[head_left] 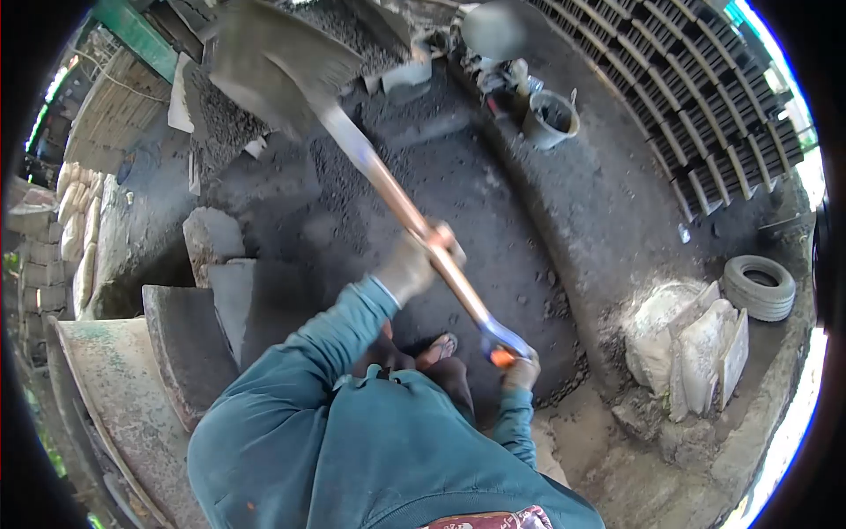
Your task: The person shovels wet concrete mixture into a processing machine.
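Note:
A long-handled shovel (397, 198) slants across the view, its broad grey blade (273, 66) raised at the upper left and blurred by motion. My left hand (414, 263) is wrapped round the middle of the wooden shaft. At the lower end, my right hand (522, 370) is closed on the handle, where a blue and orange grip (502, 353) shows. No load can be made out on the blade. Below the shovel spreads dark, gritty ground (370, 176), and a sandalled foot (438, 350) stands on it.
Curved metal sheets (132, 397) stand at the left, near a broken slab (211, 238). A bucket (551, 119) sits on the raised ledge to the right. Farther right are stacked slats (679, 88), a tyre (759, 287) and pale sacks (679, 344). Dark gravel (225, 119) lies at the upper left.

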### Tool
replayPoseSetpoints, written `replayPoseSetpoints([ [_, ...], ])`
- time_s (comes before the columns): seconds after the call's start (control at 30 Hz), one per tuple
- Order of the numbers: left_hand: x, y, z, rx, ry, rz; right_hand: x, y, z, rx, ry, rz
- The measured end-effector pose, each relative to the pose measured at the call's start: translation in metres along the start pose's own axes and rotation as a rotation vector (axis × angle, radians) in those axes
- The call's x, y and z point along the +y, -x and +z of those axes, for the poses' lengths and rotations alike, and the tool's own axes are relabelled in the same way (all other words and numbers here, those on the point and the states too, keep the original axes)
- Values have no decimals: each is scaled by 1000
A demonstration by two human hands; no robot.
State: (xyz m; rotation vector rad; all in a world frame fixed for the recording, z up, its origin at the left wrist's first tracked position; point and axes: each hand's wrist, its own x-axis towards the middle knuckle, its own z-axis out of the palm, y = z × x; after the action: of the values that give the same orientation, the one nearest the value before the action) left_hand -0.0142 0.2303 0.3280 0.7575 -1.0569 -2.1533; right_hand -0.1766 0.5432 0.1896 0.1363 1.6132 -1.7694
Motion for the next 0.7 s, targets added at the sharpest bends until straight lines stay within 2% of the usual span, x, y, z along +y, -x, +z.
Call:
replayPoseSetpoints([
  [0.03,-49,17,13,99,21,-135,5,-1,-34,93,-3,94],
  [0.07,-98,31,12,38,-18,-272,15,9,-71,161,-93,178],
  [0.1,-155,48,7,102,252,-418,16,33,-102,325,-127,228],
  [0.13,-204,59,1,169,529,-549,38,51,-145,261,310,65],
  [0.17,-234,70,-7,262,613,-670,61,67,-189,280,751,-108],
  [0.2,-262,81,-20,357,687,-801,30,116,-162,561,140,235],
  [0.27,-331,87,-60,622,630,-941,30,148,-125,577,268,313],
  [0.3,-341,87,-76,582,569,-885,35,156,-94,608,290,325],
  [0.33,-362,90,-103,689,555,-1032,40,161,-59,641,321,338],
  [0.4,-404,90,-165,691,530,-1165,85,154,-12,700,381,342],
  [0.43,-400,81,-193,681,469,-1169,117,153,4,731,414,345],
  [0.47,-394,72,-223,671,410,-1178,142,150,30,797,283,361],
  [0.5,-400,58,-263,766,558,-1062,166,145,52,717,357,344],
  [0.53,-403,38,-307,862,700,-931,176,130,90,625,242,500],
  [0.57,-362,11,-344,458,291,-945,197,113,116,356,-114,534],
  [0.6,-313,-22,-359,525,193,-853,209,94,156,211,-441,545],
  [0.63,-278,-55,-378,583,94,-756,222,70,202,227,-411,619],
  [0.67,-269,-81,-416,579,161,-796,233,55,240,242,-381,685],
  [0.7,-249,-94,-433,583,193,-785,251,50,265,168,-326,636],
])
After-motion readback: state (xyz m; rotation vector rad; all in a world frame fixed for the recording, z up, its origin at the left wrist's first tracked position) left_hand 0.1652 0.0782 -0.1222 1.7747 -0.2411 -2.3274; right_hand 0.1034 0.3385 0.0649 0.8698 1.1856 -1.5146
